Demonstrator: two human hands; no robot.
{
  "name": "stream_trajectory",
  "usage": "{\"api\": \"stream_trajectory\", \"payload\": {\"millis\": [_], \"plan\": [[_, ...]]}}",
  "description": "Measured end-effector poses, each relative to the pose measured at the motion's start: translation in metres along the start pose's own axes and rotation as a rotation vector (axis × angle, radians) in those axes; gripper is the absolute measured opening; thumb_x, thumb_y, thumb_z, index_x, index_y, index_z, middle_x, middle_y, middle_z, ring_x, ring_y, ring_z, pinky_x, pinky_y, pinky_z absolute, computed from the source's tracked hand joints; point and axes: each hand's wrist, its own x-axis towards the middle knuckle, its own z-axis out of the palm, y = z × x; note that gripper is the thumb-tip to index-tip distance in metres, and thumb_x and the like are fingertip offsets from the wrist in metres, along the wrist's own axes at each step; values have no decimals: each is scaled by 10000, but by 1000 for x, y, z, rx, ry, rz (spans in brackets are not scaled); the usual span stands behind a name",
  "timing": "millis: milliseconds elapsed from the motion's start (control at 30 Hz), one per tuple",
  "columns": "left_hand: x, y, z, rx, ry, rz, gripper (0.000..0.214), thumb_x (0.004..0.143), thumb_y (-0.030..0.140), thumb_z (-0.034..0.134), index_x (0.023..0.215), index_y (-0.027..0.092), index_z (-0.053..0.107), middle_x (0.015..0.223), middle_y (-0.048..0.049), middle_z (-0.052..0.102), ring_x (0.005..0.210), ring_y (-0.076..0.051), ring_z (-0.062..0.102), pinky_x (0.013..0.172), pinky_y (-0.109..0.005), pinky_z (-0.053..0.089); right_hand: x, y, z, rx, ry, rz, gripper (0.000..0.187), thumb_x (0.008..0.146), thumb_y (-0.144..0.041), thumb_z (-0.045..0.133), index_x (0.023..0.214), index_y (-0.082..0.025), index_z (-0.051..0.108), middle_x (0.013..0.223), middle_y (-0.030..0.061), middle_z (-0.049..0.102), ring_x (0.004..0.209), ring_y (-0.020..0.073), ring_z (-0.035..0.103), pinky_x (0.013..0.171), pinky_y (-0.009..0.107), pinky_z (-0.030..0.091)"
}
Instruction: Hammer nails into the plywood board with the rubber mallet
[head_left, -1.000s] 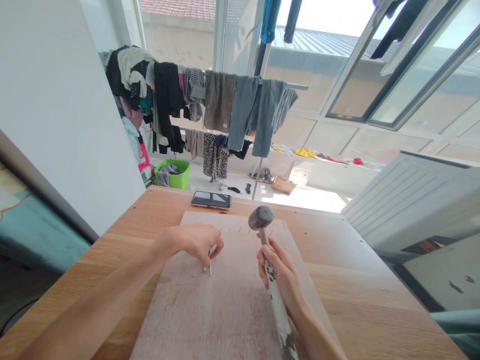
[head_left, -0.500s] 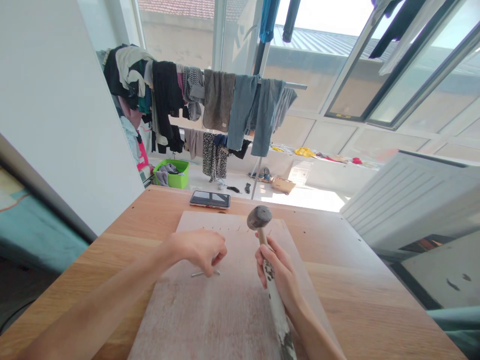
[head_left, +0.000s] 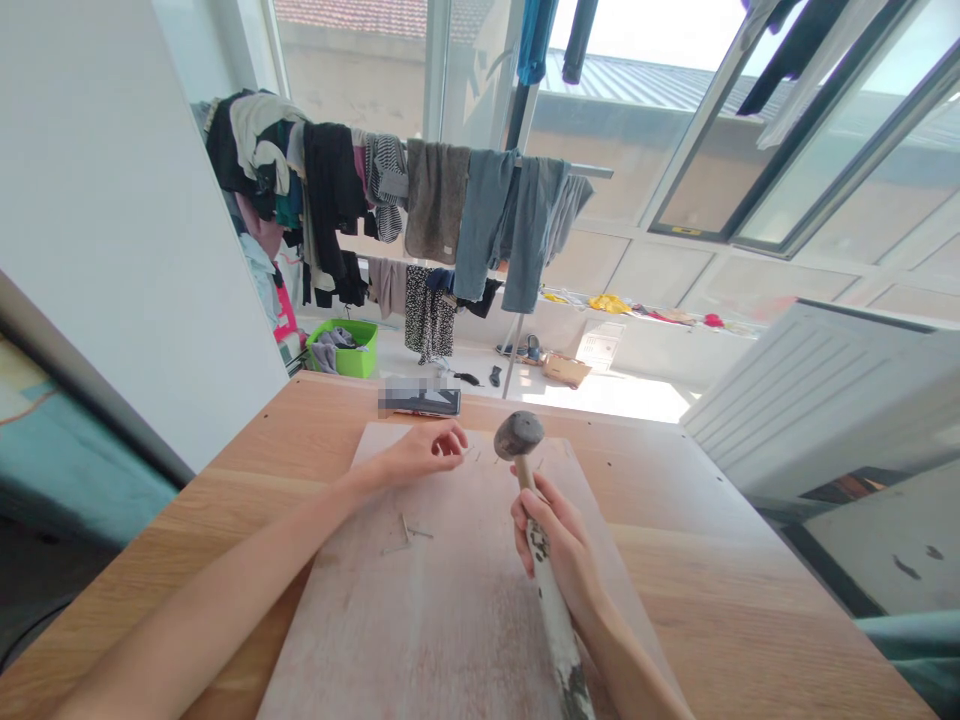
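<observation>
My right hand (head_left: 559, 545) is wrapped round the paint-flecked wooden handle of a hammer (head_left: 519, 434), whose grey head points up over a pale wooden board (head_left: 457, 610). My left hand (head_left: 424, 450) is stretched to the board's far edge, its fingertips pinched together at small nails (head_left: 471, 452) standing there. I cannot tell whether the fingers grip one. Three loose nails (head_left: 403, 535) lie on the board nearer me, apart from both hands.
The board rests on a wooden table (head_left: 720, 560). A phone (head_left: 420, 399) lies on the table beyond the board. Behind it stand a clothes rack (head_left: 450, 205) full of hanging laundry, a green basket (head_left: 346, 346) on the floor, and a white radiator (head_left: 825, 400) at right.
My left hand let go of the nails in the middle of the board and reached forward to its far edge. The right hand and hammer stayed still.
</observation>
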Motion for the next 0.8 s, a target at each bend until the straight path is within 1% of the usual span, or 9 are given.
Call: {"api": "stream_trajectory", "payload": {"millis": [33,67,133,367,500,600,700,800], "plan": [[2,-6,3,-29,61,-4,223,789,284,629,984,176,644,772,13,634,680,-118,553,618,-218,427,0,0,0,-5,0,-1,376,887,-486,579,1105,-183,538,666,-68,499,348,45,420,301,157,306],[2,-11,5,-44,96,-1,263,799,298,624,1033,180,641,778,14,633,673,-115,547,616,-217,427,0,0,0,-11,2,-3,370,889,-485,577,1099,-184,537,668,-67,501,350,45,423,304,157,307],[2,-16,9,-37,120,20,281,814,306,611,1067,189,649,791,14,638,668,-109,539,625,-215,432,0,1,-1,-22,7,-3,356,891,-480,574,1086,-185,536,668,-67,502,348,44,423,306,158,305],[2,-14,14,48,167,51,176,845,317,595,926,173,656,778,-6,674,687,-117,571,639,-219,449,0,0,0,-32,7,-1,352,890,-489,571,1067,-187,533,679,-65,497,352,41,421,316,162,293],[1,-15,13,71,159,58,177,855,317,589,927,168,651,798,-10,685,701,-118,580,656,-226,461,0,0,0,-43,4,0,364,896,-498,563,1084,-187,541,689,-59,498,363,41,423,318,161,285],[0,-14,13,79,152,66,149,844,285,584,897,161,648,778,-5,666,690,-115,568,664,-232,465,0,-1,-2,-51,-3,1,386,885,-504,580,1102,-187,543,680,-58,506,361,44,422,318,162,288],[0,-15,13,71,148,73,109,827,243,578,864,159,637,757,6,638,668,-108,549,652,-231,461,1,-10,-3,-59,-6,12,385,867,-509,604,1068,-186,548,679,-58,514,347,44,415,307,166,300],[0,-17,15,67,154,70,74,813,199,580,860,161,623,761,11,632,665,-103,546,645,-226,459,4,-24,1,-25,-8,42,372,859,-502,612,1051,-190,549,676,-65,508,339,40,412,298,160,306]]}}
